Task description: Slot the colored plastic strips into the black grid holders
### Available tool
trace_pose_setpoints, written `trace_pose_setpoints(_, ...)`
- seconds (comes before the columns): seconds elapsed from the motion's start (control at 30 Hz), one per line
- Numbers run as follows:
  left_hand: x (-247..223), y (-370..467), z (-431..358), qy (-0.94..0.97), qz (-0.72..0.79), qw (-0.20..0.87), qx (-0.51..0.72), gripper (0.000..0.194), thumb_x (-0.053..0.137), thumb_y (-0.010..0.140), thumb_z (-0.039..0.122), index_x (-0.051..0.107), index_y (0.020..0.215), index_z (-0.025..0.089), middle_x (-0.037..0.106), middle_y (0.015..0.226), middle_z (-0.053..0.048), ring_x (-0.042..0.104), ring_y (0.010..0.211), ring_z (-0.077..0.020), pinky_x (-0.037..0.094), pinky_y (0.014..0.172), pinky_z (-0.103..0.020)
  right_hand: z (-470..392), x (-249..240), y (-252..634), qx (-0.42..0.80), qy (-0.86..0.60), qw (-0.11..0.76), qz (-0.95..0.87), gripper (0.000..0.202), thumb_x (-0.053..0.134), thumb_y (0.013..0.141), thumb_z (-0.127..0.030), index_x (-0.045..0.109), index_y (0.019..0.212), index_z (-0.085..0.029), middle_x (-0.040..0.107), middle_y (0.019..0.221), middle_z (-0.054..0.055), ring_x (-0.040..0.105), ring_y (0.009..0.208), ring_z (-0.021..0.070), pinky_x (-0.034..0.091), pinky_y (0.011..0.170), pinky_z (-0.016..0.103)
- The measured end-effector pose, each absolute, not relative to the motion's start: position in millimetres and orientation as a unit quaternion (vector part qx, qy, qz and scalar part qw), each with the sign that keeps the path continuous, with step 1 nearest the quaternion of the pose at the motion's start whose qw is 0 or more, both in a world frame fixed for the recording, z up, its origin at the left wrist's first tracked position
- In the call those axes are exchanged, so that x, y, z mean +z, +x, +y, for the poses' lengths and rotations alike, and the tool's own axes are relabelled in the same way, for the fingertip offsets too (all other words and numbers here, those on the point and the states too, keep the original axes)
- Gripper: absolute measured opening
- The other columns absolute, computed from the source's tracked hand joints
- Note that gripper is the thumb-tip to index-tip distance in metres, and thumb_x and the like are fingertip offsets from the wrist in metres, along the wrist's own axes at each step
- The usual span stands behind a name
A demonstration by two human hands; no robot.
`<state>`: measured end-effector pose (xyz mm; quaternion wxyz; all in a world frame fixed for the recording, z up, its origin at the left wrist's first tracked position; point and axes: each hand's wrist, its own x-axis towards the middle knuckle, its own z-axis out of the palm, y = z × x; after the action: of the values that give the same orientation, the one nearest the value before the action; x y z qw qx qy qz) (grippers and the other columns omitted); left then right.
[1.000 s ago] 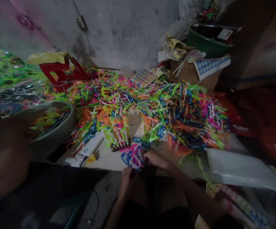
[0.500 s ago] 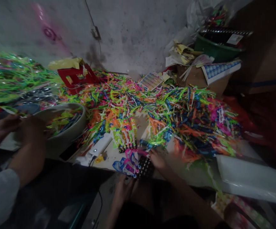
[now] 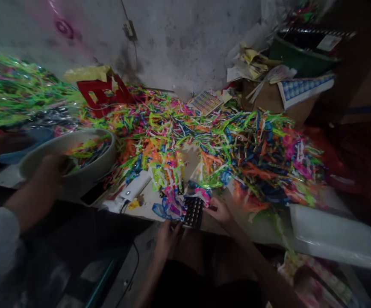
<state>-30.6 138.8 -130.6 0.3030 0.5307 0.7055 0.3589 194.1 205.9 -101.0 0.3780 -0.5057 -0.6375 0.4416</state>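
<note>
A black tray (image 3: 193,214) with rows of pale dots lies at the near edge of the worktop (image 3: 252,226), between the person's two hands. A limp bunch of blue and pink pieces (image 3: 172,208) spreads along its left side, and a pink piece (image 3: 202,194) lies over its far right corner.

The right hand (image 3: 219,211) comes in from the lower right, forearm slanting up and inward, its thumb and forefinger closed on the end of that pink piece. The left hand (image 3: 166,236) reaches up from below, wrist low, fingers bent at the tray's near left corner; whether they grip it or only rest there cannot be told.

Just beyond the tray, a row of bright strips (image 3: 167,169) stands lined up, with a broad heap of multicoloured pieces (image 3: 262,171) behind and to the right. A white power strip (image 3: 137,187) lies to the left.

Farther left, a large pale bowl (image 3: 107,161) holds yellow, green, orange and blue pieces; a co-worker's hand (image 3: 47,169), blurred, dips over its near rim. A blue basin (image 3: 22,153) sits beyond the bowl, its contents hard to make out. At the back right, a cardboard box (image 3: 301,112) bears papers and a green tub (image 3: 294,53), which contains something dark with a white label.
</note>
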Motion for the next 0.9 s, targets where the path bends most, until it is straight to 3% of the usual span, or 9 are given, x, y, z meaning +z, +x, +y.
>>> trace_pose_setpoints(0.1,-135.0,-28.2,142.0,0.522,0.702,0.308,0.375,0.030,0.058,0.069,0.049,0.050,0.061,0.021,0.052,0.051,0.003,0.049,0.049,-0.0145,0.035,0.050,-0.025,189.2,-99.7,189.6,0.518,-0.510,0.371,-0.578,0.031,0.064,0.071,-0.048,0.060,0.082,-0.019,0.057,0.062,-0.002,0.054,0.052,0.0137,0.045,0.051,0.025)
trace_pose_setpoints(0.17,-138.2,-27.6,141.5,0.519,0.696,0.317,0.382,0.035,0.057,0.069,0.055,0.052,0.063,0.021,0.052,0.051,0.003,0.049,0.048,-0.0148,0.035,0.049,-0.025,179.0,-97.0,183.0,0.542,-0.499,0.366,-0.569,0.032,0.064,0.073,-0.048,0.063,0.088,-0.020,0.062,0.067,-0.001,0.058,0.058,0.0151,0.047,0.056,0.026)
trace_pose_setpoints(0.3,-141.4,-26.2,138.6,0.512,0.693,0.322,0.393,0.037,0.056,0.072,0.056,0.054,0.068,0.020,0.056,0.055,0.002,0.052,0.051,-0.0154,0.039,0.051,-0.026,167.5,-97.3,168.5,0.526,-0.483,0.349,-0.606,0.025,0.058,0.080,-0.043,0.064,0.086,-0.019,0.067,0.077,0.000,0.061,0.072,0.0159,0.046,0.068,0.026)
trace_pose_setpoints(0.6,-133.7,-24.1,135.5,0.504,0.685,0.336,0.404,0.032,0.058,0.071,0.051,0.055,0.069,0.019,0.057,0.056,0.002,0.055,0.054,-0.0161,0.043,0.055,-0.026,167.4,-105.7,155.6,0.437,-0.491,0.286,-0.698,0.012,0.058,0.082,-0.028,0.065,0.082,-0.018,0.068,0.080,0.003,0.060,0.073,0.0157,0.043,0.070,0.024)
trace_pose_setpoints(0.9,-129.8,-23.4,137.0,0.501,0.687,0.340,0.402,0.036,0.057,0.069,0.055,0.056,0.069,0.019,0.059,0.058,0.000,0.056,0.055,-0.0179,0.042,0.055,-0.028,180.7,-76.5,141.6,0.425,-0.471,0.188,-0.750,0.011,0.059,0.081,-0.023,0.065,0.088,-0.019,0.070,0.084,0.001,0.061,0.077,0.0156,0.039,0.068,0.021)
